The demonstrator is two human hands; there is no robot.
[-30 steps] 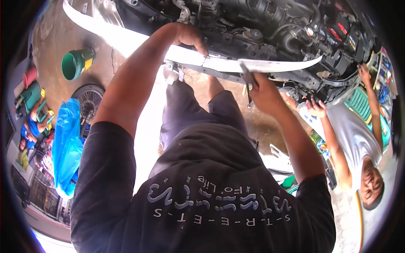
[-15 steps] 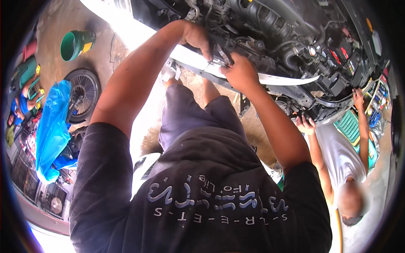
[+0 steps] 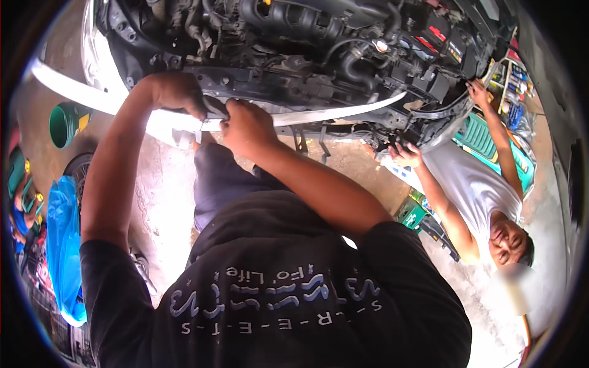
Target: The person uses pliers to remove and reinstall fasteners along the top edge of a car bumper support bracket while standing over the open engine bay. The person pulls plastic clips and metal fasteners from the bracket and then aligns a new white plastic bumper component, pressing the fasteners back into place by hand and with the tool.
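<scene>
A long, curved white trim strip (image 3: 334, 114) lies across the front of the open engine bay. My left hand (image 3: 178, 95) is closed over the strip, with fingers bent and thumb pointing down. Beside it, my right hand (image 3: 248, 127) grips a small dark piece (image 3: 215, 107) set against the strip between both hands. Its exact kind is hidden by my fingers. Behind the strip runs the black front crossmember (image 3: 245, 89) of the car.
Beyond is the engine (image 3: 294, 24) with hoses and a battery (image 3: 438, 46). At the right, a co-worker in a white shirt (image 3: 469, 178) has both hands at the car's front corner. A green bucket (image 3: 63, 126) and a blue plastic cover (image 3: 63, 245) are at the left.
My view has shifted, so the engine bay and strip sit differently in it. Both hands stay close together at the strip, now further left in view. The co-worker's hands stay on the car.
</scene>
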